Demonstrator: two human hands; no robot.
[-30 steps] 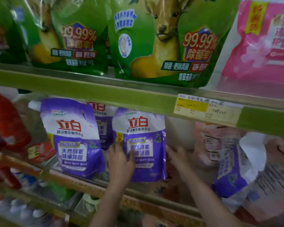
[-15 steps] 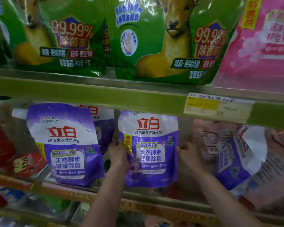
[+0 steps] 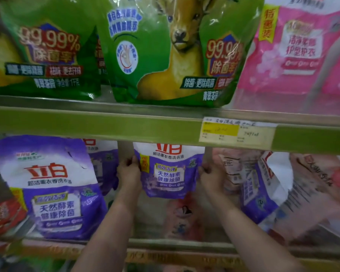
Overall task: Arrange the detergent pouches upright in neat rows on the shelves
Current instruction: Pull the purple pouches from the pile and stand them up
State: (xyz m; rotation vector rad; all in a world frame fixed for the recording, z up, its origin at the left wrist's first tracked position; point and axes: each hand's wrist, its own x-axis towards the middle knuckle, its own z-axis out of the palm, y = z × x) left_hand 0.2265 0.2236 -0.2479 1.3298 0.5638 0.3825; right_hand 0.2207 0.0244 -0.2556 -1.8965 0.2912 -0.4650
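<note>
A purple and white detergent pouch (image 3: 169,171) is held upright above the middle shelf floor, its top hidden behind the green shelf edge. My left hand (image 3: 129,172) grips its left side and my right hand (image 3: 211,175) grips its right side. A larger-looking purple pouch (image 3: 49,187) stands upright at the shelf front to the left, with another purple pouch (image 3: 104,163) behind it. To the right a purple pouch (image 3: 257,191) leans tilted among pink ones.
The upper shelf (image 3: 106,124) carries green deer pouches (image 3: 165,50) and a pink pouch (image 3: 300,46); a yellow price label (image 3: 238,133) sits on its edge. A pink pouch (image 3: 181,216) lies flat under the held one. Red packs (image 3: 4,216) are at far left.
The held pouch has been lifted off the shelf floor and pushed deeper in, both hands now gripping its sides higher up. The camera has moved closer and upward.
</note>
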